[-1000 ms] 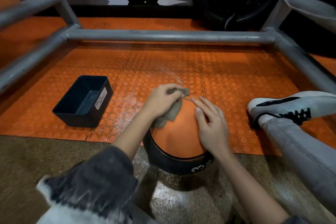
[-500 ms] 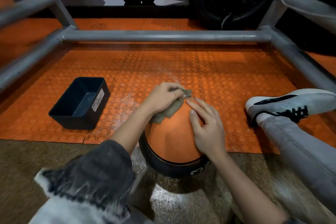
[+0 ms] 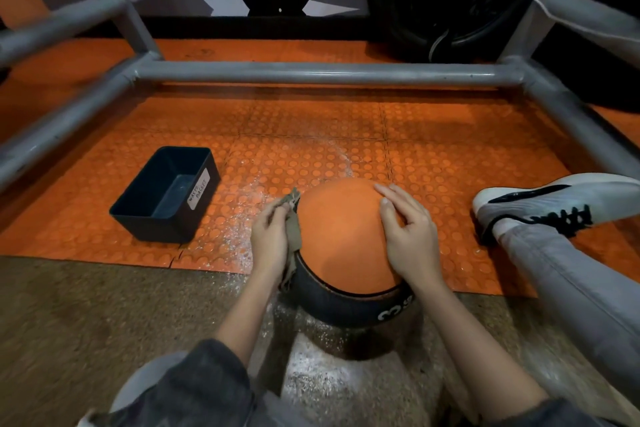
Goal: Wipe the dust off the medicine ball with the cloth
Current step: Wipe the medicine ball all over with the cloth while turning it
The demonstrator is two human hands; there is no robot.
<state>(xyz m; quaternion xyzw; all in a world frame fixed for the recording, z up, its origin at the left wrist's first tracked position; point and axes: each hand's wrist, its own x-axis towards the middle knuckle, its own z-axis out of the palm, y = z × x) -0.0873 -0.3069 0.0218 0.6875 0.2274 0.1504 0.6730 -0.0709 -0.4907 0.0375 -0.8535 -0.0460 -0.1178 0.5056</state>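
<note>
- One medicine ball (image 3: 346, 239): round, no long axis, grainy orange cap up, black band with "3" nearside; sits at studded mat (image 3: 450, 149) edge.
- One limp tan cloth (image 3: 293, 232), gripped by left hand (image 3: 270, 239) against ball's left side.
- Right hand (image 3: 408, 239) flat on ball's right, fingers relaxed.
- One black rectangular bin (image 3: 166, 194), left.

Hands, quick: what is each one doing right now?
Left hand: holds the cloth against the medicine ball.
Right hand: open, fingers resting on the medicine ball.
</note>
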